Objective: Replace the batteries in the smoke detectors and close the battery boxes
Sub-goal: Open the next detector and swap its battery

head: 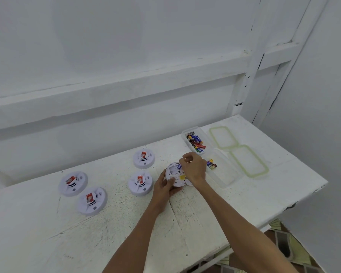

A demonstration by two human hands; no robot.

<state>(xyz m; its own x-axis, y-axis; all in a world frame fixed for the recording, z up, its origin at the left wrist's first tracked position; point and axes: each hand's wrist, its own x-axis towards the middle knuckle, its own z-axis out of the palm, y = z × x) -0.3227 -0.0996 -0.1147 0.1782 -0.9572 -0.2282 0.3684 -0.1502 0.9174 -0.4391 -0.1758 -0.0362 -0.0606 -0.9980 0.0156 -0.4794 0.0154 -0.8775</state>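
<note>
Smoke detector [173,173] lies back-up on the table [126,223], right of four other detectors [140,183]; I note left hand [163,187] gripping its near-left rim, right hand [193,169] pinching a blue battery [179,166] at the open battery bay

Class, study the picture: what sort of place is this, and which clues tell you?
Probably a bare workroom or storeroom: a rough white-painted table, plain white walls, and a box of loose batteries near smoke detectors.
</note>
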